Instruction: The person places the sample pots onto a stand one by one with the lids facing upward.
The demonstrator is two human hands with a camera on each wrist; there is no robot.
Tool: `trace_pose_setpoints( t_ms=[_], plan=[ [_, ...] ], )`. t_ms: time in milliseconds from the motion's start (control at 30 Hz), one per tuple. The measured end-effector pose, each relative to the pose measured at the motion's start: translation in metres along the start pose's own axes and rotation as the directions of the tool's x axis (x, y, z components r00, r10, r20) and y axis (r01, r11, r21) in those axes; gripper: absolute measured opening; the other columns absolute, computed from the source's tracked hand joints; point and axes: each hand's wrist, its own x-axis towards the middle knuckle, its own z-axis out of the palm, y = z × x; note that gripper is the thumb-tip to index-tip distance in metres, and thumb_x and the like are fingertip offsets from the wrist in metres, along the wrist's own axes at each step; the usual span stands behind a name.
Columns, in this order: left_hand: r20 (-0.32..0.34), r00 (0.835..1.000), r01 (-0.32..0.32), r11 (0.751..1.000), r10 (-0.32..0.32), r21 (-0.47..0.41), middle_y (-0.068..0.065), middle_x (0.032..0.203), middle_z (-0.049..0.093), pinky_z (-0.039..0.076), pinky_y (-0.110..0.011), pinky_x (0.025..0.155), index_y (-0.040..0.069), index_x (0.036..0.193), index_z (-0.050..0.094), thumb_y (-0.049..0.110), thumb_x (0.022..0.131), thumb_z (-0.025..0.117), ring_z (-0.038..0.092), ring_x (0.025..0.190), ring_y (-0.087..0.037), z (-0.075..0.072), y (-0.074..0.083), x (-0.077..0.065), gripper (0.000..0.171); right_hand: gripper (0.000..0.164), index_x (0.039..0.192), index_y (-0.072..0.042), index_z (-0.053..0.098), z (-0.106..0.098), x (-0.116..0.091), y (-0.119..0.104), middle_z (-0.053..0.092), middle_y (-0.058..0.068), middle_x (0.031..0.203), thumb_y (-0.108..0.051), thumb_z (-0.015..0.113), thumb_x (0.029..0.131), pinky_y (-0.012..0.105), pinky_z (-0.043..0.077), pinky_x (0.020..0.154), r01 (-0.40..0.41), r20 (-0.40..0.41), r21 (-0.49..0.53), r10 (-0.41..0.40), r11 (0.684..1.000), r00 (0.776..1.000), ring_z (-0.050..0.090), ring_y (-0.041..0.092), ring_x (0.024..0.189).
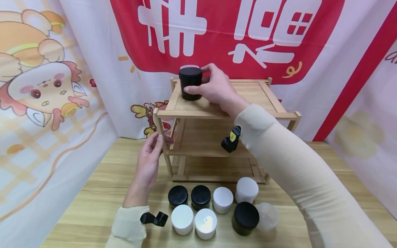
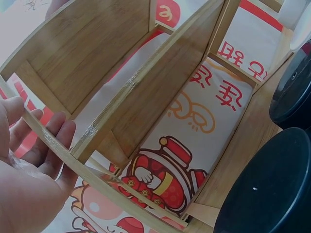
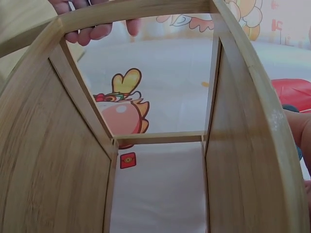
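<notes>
My right hand (image 1: 218, 84) grips a black lidded jar (image 1: 190, 86) at the left end of the top shelf of a three-tier wooden rack (image 1: 214, 112). Its thumb lies across the jar's front and the fingers go round the right side. A pale rim shows just behind the black lid. Lower down, my left hand (image 1: 150, 156) holds the rack's front left post, also seen in the left wrist view, where the fingers (image 2: 46, 141) pass behind the post. In the right wrist view only part of the right hand (image 3: 301, 131) shows at the edge.
In front of the rack on the wooden table (image 1: 93, 206) stand several jars: black ones (image 1: 178, 196), white ones (image 1: 182, 219) and a translucent one (image 1: 267, 216). Printed cloth (image 1: 149, 86) hangs behind the rack and at both sides.
</notes>
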Motion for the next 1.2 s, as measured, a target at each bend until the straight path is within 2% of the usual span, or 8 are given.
trace_pose_setpoints(
  t_ms=[433,700,933,1200],
  plan=[
    [0.014,1.000,-0.002,1.000,0.002,-0.015,0.006,0.113,0.072,0.044,-0.033,0.115,0.016,0.145,0.061,0.031,0.116,0.049,0.066,0.119,-0.015,0.001,-0.002,0.001,0.035,0.072,0.151,-0.020,0.048,0.007,0.002,0.003,0.060,0.002,0.149,-0.041,0.085,0.092,0.038,0.051,0.113,-0.012,-0.015,-0.006,0.011,1.000,1.000,0.058,0.020,0.130],
    [0.013,1.000,0.000,1.000,0.000,-0.017,0.006,0.114,0.072,0.041,-0.036,0.118,0.008,0.151,0.056,0.030,0.116,0.048,0.066,0.121,-0.016,0.000,0.000,0.001,0.041,0.072,0.150,-0.020,0.049,0.010,0.002,0.001,0.061,0.001,0.148,-0.045,0.084,0.092,0.037,0.052,0.111,-0.007,-0.026,-0.022,0.006,1.000,1.000,0.059,0.020,0.128],
    [0.006,1.000,0.010,1.000,-0.010,-0.014,0.006,0.116,0.072,0.036,-0.041,0.124,0.014,0.149,0.058,0.032,0.116,0.049,0.064,0.124,-0.015,0.000,0.002,0.001,0.039,0.070,0.148,-0.019,0.051,0.012,0.002,0.001,0.062,0.001,0.146,-0.046,0.084,0.092,0.037,0.052,0.111,0.016,-0.022,-0.020,-0.016,1.000,1.000,0.060,0.020,0.127],
    [0.011,1.000,0.017,1.000,-0.016,-0.013,0.008,0.117,0.071,0.040,-0.035,0.119,0.012,0.150,0.057,0.031,0.116,0.048,0.065,0.122,-0.013,0.001,0.002,0.001,0.039,0.071,0.149,-0.020,0.051,0.011,0.002,0.002,0.062,0.001,0.148,-0.047,0.084,0.092,0.036,0.051,0.113,0.006,-0.020,-0.016,-0.007,1.000,1.000,0.060,0.019,0.129]
  ],
)
